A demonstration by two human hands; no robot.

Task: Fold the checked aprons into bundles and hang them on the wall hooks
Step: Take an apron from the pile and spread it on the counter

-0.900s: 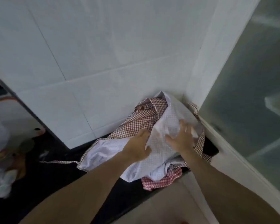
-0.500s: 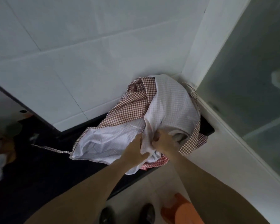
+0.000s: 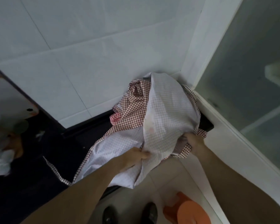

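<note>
A heap of red-and-white checked aprons (image 3: pixel 132 110) lies in the corner of a dark counter (image 3: pixel 39 159), against the white tiled wall. On top, one apron (image 3: pixel 166 113) shows its pale reverse side. My left hand (image 3: pixel 132 157) pinches a fold of this pale cloth at the near edge of the heap. My right hand (image 3: pixel 195 143) grips the cloth's right edge, fingers tucked under the fabric. A checked apron strap (image 3: pixel 55 172) trails left across the counter. No wall hooks are in view.
A frosted glass panel (image 3: pixel 249 78) in a white frame stands to the right. An orange plastic stool or bucket (image 3: pixel 189 210) and my dark shoes (image 3: pixel 131 214) are on the tiled floor below. Blurred items sit at the far left of the counter.
My hands were together at the cloth's near edge; they have spread apart, the right one moving to the right edge. The pale cloth is stretched wider between them.
</note>
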